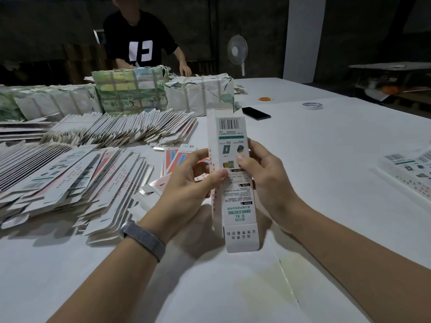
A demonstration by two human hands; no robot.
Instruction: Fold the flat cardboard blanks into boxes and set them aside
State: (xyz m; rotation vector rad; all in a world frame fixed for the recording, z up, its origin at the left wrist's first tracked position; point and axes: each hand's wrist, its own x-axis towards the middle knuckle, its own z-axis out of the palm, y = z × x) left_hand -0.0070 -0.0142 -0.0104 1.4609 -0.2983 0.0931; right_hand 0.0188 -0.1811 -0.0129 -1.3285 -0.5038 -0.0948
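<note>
A long white printed carton stands lengthwise between both hands above the white table, barcode end away from me, with the near end flap hanging open. My left hand grips its left edge, thumb pressed on the printed face. From the right, my right hand holds it with the thumb on the face and the fingers curled behind. Flat blanks lie in fanned piles to the left. More blanks stand in a leaning row behind them. Folded boxes lie at the right edge.
Taped paper-wrapped bundles stand at the back left, with a person in a black shirt behind them. A black phone, a tape roll and an orange ring lie beyond the carton. A fan stands past the table.
</note>
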